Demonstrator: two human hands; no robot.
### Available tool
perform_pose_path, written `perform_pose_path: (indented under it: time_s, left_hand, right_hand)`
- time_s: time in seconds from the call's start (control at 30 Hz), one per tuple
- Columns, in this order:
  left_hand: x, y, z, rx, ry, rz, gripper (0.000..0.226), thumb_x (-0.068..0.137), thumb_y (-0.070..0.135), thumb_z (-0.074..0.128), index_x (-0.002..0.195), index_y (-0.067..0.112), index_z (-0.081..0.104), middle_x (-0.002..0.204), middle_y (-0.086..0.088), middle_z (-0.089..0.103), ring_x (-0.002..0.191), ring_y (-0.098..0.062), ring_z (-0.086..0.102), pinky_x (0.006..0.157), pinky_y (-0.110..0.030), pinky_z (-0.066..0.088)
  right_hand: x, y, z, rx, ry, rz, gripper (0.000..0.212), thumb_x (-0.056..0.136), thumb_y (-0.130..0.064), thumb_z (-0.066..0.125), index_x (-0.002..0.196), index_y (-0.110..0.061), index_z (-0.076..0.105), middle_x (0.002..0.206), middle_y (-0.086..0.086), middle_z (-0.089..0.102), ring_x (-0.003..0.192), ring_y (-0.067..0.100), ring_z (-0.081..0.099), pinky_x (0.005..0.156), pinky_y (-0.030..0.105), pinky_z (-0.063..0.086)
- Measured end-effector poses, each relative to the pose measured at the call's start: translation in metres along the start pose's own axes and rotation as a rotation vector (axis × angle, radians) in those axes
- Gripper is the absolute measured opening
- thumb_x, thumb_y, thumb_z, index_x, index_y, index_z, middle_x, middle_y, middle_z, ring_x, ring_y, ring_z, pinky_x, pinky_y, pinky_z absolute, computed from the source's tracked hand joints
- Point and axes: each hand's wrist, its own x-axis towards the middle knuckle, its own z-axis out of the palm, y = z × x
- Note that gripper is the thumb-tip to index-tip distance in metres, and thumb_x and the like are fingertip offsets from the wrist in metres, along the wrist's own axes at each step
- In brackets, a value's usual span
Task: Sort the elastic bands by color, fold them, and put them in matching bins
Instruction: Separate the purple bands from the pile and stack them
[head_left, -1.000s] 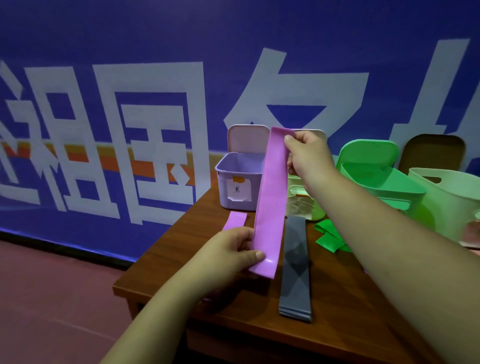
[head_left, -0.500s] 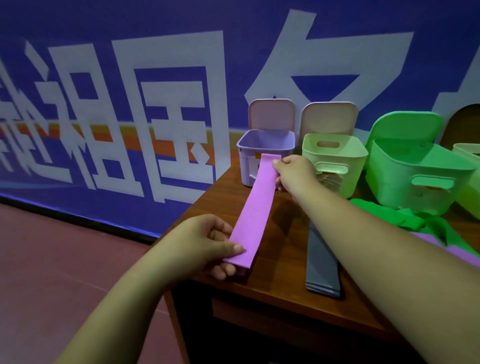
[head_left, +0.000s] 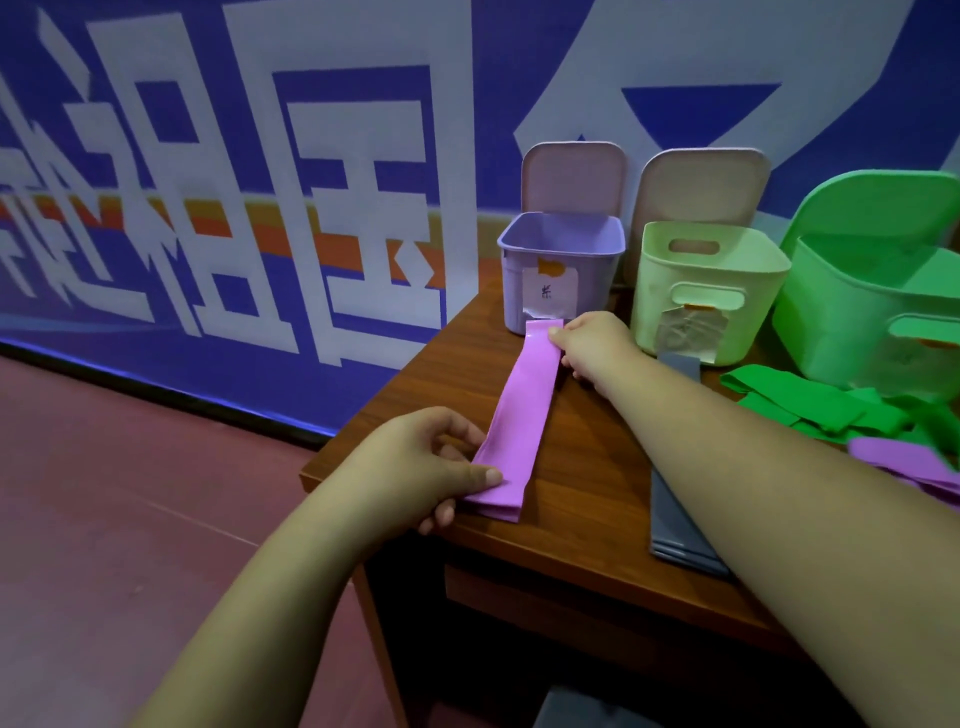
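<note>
At the back of the table (head_left: 571, 525), side by side: purple bin (head_left: 514, 296), pale green bin (head_left: 670, 317), green bin (head_left: 831, 327), all open, with lids (head_left: 571, 176) propped upright behind. Contents impossible to tell from this angle.

Flat along the wood in front of the purple bin: purple band (head_left: 519, 415), far end right at the foot of that bin. Near end pinched by left hand (head_left: 415, 462) at the table edge, thumb on top, fingers curled beneath. Far end pinched by right hand (head_left: 597, 348), fingers bunched together.

Partly hidden under the right forearm: grey band (head_left: 680, 535). Further right, loose green bands (head_left: 810, 405) and more purple bands (head_left: 904, 462), near the green bin.
</note>
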Motion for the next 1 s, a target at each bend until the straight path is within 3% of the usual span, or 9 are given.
perform_pose_path:
  time_s: [0.1,0.2,0.33,0.53,0.73,0.87,1.0]
  left_hand:
    - [0.001,-0.002,0.001,-0.009,0.013,-0.004,0.029,0.085,0.024,0.090,0.107,0.022,0.072,0.057,0.001,0.058,0.046,-0.015,0.053,0.042,-0.026,0.041]
    - [0.003,-0.002,0.001,-0.013,0.018,-0.029,0.032,0.084,0.027,0.090,0.108,0.021,0.071,0.056,0.002,0.059,0.045,-0.014,0.053,0.041,-0.025,0.041]
    - [0.002,-0.002,-0.001,0.004,0.020,-0.042,0.030,0.087,0.035,0.087,0.109,0.022,0.070,0.058,-0.002,0.063,0.047,-0.013,0.054,0.044,-0.027,0.043]
    - [0.000,0.009,0.003,0.070,0.131,0.027,0.013,0.097,0.037,0.074,0.098,0.024,0.074,0.079,-0.006,0.077,0.051,-0.012,0.059,0.050,-0.027,0.048]
    - [0.004,0.046,0.021,0.186,0.217,0.211,0.017,0.101,0.042,0.067,0.092,0.029,0.072,0.080,0.004,0.072,0.063,-0.006,0.062,0.058,-0.024,0.046]
    - [0.009,0.078,0.055,0.209,0.128,0.365,0.014,0.102,0.039,0.066,0.094,0.030,0.073,0.086,0.006,0.073,0.076,-0.004,0.065,0.071,-0.029,0.056]
    - [0.017,0.113,0.107,0.250,-0.022,0.491,0.014,0.102,0.033,0.068,0.099,0.021,0.075,0.084,0.002,0.075,0.067,-0.001,0.062,0.068,-0.029,0.056]
  right_hand:
    - [0.003,0.001,0.001,-0.057,-0.017,0.029,0.027,0.102,-0.032,0.065,0.106,-0.008,0.076,0.098,0.019,0.078,0.071,0.034,0.067,0.069,0.036,0.055]
    - [0.005,0.003,0.001,-0.082,-0.032,0.032,0.029,0.103,-0.033,0.065,0.107,-0.006,0.076,0.097,0.018,0.078,0.077,0.035,0.070,0.076,0.039,0.058]
    - [0.005,0.009,-0.004,-0.021,-0.051,0.057,0.036,0.103,-0.037,0.067,0.105,-0.001,0.075,0.083,0.012,0.074,0.066,0.026,0.064,0.072,0.036,0.054]
    - [-0.009,0.007,-0.021,0.092,-0.113,0.029,0.016,0.097,-0.017,0.066,0.099,-0.002,0.071,0.077,0.013,0.066,0.052,0.022,0.059,0.062,0.035,0.051]
    - [-0.040,0.010,-0.070,0.156,-0.134,-0.127,0.009,0.098,-0.016,0.067,0.102,-0.012,0.075,0.087,0.012,0.070,0.073,0.022,0.065,0.062,0.035,0.057]
    - [-0.055,0.030,-0.114,0.135,-0.115,-0.217,0.007,0.098,-0.019,0.070,0.096,-0.019,0.076,0.090,0.006,0.075,0.068,0.017,0.064,0.057,0.033,0.054]
    - [-0.072,0.063,-0.167,0.100,-0.036,-0.287,0.010,0.098,-0.020,0.072,0.088,-0.018,0.074,0.087,0.008,0.076,0.060,0.017,0.060,0.056,0.031,0.049]
